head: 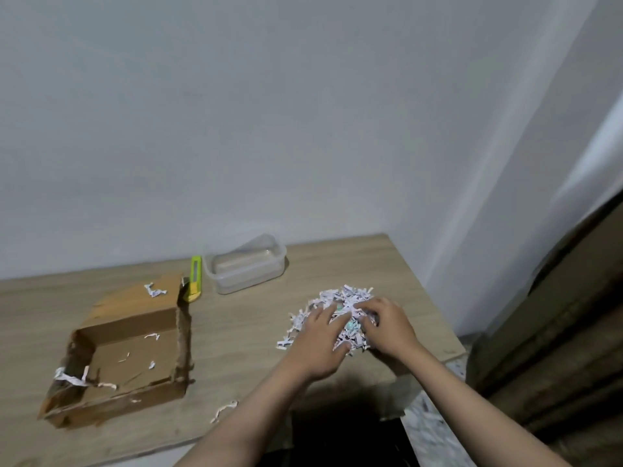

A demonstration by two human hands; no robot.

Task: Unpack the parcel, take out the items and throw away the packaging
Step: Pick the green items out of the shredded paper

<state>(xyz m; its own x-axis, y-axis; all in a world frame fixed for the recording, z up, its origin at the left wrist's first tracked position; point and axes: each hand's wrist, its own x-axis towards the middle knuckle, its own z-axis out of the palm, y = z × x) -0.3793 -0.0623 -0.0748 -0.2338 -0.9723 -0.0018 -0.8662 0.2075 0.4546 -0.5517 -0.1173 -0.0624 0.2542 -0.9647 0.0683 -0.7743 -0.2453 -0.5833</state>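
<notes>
On the right part of the light wood-grain worktop (236,332), a loose heap of white shredded paper filler (340,301) is lying near the front right corner, with both hands working in it. The left hand (320,342) is resting palm-down on the near left side of the heap, fingers fairly straight and spread into the shreds. The right hand (387,323) is lying on the near right side, its fingers curled down into the paper and appearing to be gripping some of it; something pale green (350,326) is showing between the two hands, too hidden to identify.

Well apart to the left, the opened brown cardboard parcel box (135,358) is sitting on the worktop with its torn flap (145,294) folded back toward the wall. A few white paper strips (70,379) are lying inside it and over its left rim, and one more scrap (155,291) is resting on the flap. Another stray strip (224,408) is lying on the worktop in front of the box.

Just behind the box's far right corner, a yellow-green utility knife (195,278) is lying with its near end touching or just beside the flap. Beside the knife, near the grey wall (269,112), a clear rectangular plastic container (246,267) is standing upright, lidless.
</notes>
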